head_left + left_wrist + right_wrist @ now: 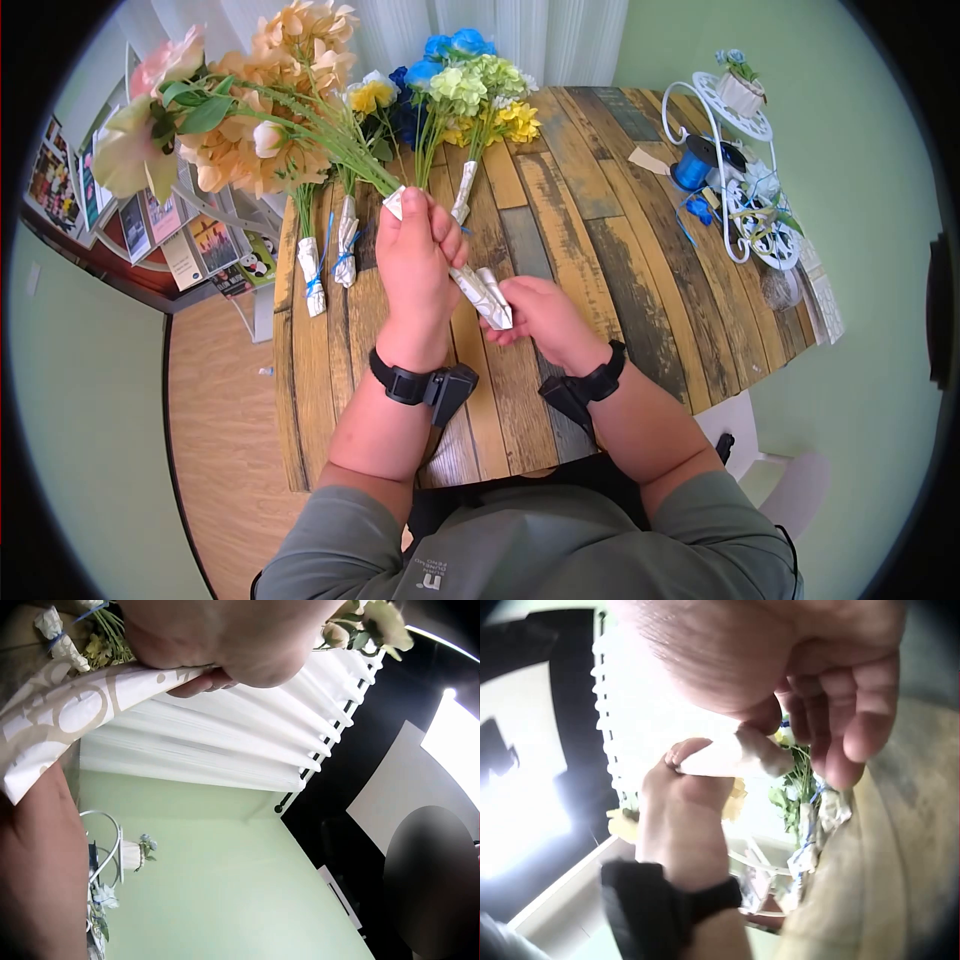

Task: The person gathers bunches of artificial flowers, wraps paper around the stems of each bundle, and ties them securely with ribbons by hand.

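Observation:
My left hand [415,245] grips a bouquet at its stems, where patterned white paper [482,297] is wrapped around them. The bouquet's large peach flowers [290,75] lean out to the upper left, with a pale pink bloom [168,65] beside them. At the paper's lower end is my right hand [545,318], its thumb on the paper's loose fold and its fingertips under the edge. In the left wrist view, the paper [75,712] runs down from the left hand as a flared, wrinkled sleeve. In the right wrist view, the right hand's fingers [844,769] are bent near the paper's tip.
Several paper-wrapped bouquets lie at the table's back left, including one with yellow flowers [515,122] and blue ones [468,42]. A blue ribbon spool [690,170] and a white metal stand [735,250] occupy the right side. A book rack [165,235] stands left of the wooden table [655,330].

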`<state>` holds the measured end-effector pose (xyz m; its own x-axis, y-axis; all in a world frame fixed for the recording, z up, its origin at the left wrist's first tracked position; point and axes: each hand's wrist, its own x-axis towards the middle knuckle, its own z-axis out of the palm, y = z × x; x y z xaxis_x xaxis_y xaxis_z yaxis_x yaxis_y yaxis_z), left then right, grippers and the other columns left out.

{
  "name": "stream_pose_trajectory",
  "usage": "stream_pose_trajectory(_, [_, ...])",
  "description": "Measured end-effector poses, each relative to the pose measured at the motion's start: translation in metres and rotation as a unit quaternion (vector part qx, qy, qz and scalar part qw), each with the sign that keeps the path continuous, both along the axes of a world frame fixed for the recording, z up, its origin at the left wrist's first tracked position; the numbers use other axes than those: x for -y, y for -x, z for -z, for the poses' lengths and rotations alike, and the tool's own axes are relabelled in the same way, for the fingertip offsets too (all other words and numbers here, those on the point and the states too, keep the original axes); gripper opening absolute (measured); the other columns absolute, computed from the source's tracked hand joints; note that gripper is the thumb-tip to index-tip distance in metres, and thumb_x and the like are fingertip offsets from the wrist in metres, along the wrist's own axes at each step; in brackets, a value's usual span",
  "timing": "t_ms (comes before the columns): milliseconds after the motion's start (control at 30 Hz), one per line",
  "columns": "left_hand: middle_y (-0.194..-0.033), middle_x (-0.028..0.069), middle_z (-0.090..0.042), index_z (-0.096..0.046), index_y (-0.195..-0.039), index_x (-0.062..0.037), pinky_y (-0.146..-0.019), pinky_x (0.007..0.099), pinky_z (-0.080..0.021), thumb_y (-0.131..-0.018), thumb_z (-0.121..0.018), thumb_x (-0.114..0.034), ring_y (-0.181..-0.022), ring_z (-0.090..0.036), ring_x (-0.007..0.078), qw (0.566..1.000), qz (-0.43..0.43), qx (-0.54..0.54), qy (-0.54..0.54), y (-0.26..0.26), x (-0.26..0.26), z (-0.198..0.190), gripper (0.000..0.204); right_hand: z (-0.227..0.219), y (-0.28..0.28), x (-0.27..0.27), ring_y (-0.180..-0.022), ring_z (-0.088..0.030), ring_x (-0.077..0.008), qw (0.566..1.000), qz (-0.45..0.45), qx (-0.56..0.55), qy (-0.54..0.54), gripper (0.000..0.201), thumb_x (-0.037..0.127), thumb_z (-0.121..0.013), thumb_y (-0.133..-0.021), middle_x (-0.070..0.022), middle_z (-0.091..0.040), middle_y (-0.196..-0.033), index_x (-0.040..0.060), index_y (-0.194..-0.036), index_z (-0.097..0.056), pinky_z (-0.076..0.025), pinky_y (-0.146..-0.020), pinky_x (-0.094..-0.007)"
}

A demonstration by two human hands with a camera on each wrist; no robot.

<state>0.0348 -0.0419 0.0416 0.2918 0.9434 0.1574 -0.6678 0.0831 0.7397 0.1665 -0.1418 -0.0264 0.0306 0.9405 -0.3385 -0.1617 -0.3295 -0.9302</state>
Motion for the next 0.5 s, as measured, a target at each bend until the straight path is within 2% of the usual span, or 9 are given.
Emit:
stream_pose_trajectory(67, [-0.067, -0.0013, -0.041, -0.044, -0.09, -0.0132, -0.046, 0.0259, -0.032, -0.109, -0.045, -0.03, -0.051, -0.035, 0.0091, 1.0, 0.008, 0.002, -0.008, 0.0, 0.001, 0.0, 0.025, -0.007, 0.004, 0.003, -0.08, -0.068, -0.0173, 0.982, 0.01, -0.189, -0.018, 0.029, 0.028, -0.046, -0.107, -0.008, -0.069, -0.09, 0.004, -0.111, -0.062, -0.056, -0.07, -0.0303])
stream_pose_trajectory(233, [-0.068, -0.0008, -0.041, -0.047, -0.097, -0.0118, -0.046, 0.0258, -0.034, -0.109, -0.046, -0.031, -0.052, -0.037, 0.0092, 0.999, 0.045, -0.002, -0.03, -0.004, 0.004, 0.005, 0.023, 0.005, 0.015, 0.003, -0.071, -0.064, -0.0152, 0.985, 0.032, -0.17, -0.022, 0.025, 0.025, -0.046, -0.106, -0.0065, -0.067, -0.086, 0.0056, -0.106, -0.061, -0.053, -0.065, -0.0285])
stream_pose_trajectory(300, [-0.069, -0.0004, -0.042, -0.049, -0.107, -0.0103, -0.047, 0.0256, -0.034, -0.109, -0.046, -0.031, -0.053, -0.037, 0.0092, 0.998, 0.048, -0.006, -0.033, -0.006, 0.007, 0.003, 0.021, 0.009, 0.017, 0.002, -0.067, -0.062, -0.0141, 0.983, 0.039, -0.175, -0.025, 0.024, 0.025, -0.046, -0.106, -0.0053, -0.066, -0.084, 0.0063, -0.103, -0.061, -0.051, -0.061, -0.0275])
stream_pose_trajectory(333, [-0.073, 0.0005, -0.044, -0.048, -0.122, -0.0114, -0.049, 0.0261, -0.037, -0.109, -0.046, -0.031, -0.055, -0.04, 0.0099, 0.998, 0.05, -0.008, -0.044, -0.006, 0.006, 0.006, 0.024, 0.012, 0.018, 0.002, -0.063, -0.057, -0.0122, 0.984, 0.055, -0.167, -0.034, 0.022, 0.025, -0.047, -0.106, -0.0033, -0.062, -0.08, 0.0071, -0.101, -0.059, -0.046, -0.056, -0.0257])
stream_pose_trajectory(367, [-0.073, 0.0005, -0.044, -0.048, -0.122, -0.0114, -0.049, 0.0261, -0.037, -0.109, -0.046, -0.031, -0.055, -0.04, 0.0099, 0.998, 0.047, -0.008, -0.046, -0.008, 0.007, 0.005, 0.024, 0.014, 0.019, 0.002, -0.058, -0.053, -0.0103, 0.984, 0.071, -0.159, -0.044, 0.021, 0.026, -0.047, -0.105, -0.0013, -0.058, -0.076, 0.0079, -0.1, -0.057, -0.042, -0.051, -0.0239])
stream_pose_trajectory(400, [-0.074, 0.0017, -0.046, -0.046, -0.126, -0.0113, -0.049, 0.0271, -0.04, -0.109, -0.045, -0.029, -0.054, -0.041, 0.0112, 0.997, 0.04, -0.013, -0.069, -0.01, 0.009, 0.004, 0.025, 0.011, 0.021, 0.002, -0.058, -0.053, -0.0103, 0.984, 0.067, -0.159, -0.046, 0.021, 0.026, -0.047, -0.105, -0.0013, -0.058, -0.076, 0.0079, -0.1, -0.057, -0.042, -0.051, -0.0239])
stream_pose_trajectory(433, [-0.075, 0.0028, -0.049, -0.043, -0.131, -0.0112, -0.05, 0.0281, -0.042, -0.109, -0.044, -0.028, -0.054, -0.043, 0.0125, 0.995, 0.033, -0.018, -0.09, -0.01, 0.01, 0.004, 0.028, 0.006, 0.023, 0.003, -0.056, -0.048, -0.0087, 0.981, 0.099, -0.167, -0.027, 0.02, 0.026, -0.047, -0.106, 0.0002, -0.054, -0.073, 0.0091, -0.1, -0.056, -0.037, -0.048, -0.0232])
stream_pose_trajectory(467, [-0.081, 0.0062, -0.055, -0.039, -0.137, -0.0101, -0.056, 0.0304, -0.047, -0.109, -0.044, -0.025, -0.061, -0.051, 0.0153, 0.994, 0.045, -0.012, -0.094, -0.008, 0.009, 0.005, 0.032, 0.004, 0.025, 0.003, -0.054, -0.044, -0.0072, 0.976, 0.131, -0.174, -0.007, 0.019, 0.026, -0.046, -0.106, 0.0016, -0.05, -0.071, 0.0104, -0.099, -0.054, -0.031, -0.045, -0.0225])
stream_pose_trajectory(500, [-0.081, 0.0062, -0.055, -0.039, -0.137, -0.0101, -0.056, 0.0304, -0.047, -0.109, -0.044, -0.025, -0.061, -0.051, 0.0153, 0.994, 0.042, -0.012, -0.096, -0.009, 0.009, 0.003, 0.032, 0.005, 0.025, 0.001, -0.054, -0.044, -0.0072, 0.976, 0.128, -0.174, -0.009, 0.019, 0.026, -0.046, -0.106, 0.0016, -0.05, -0.071, 0.0104, -0.099, -0.054, -0.031, -0.045, -0.0225])
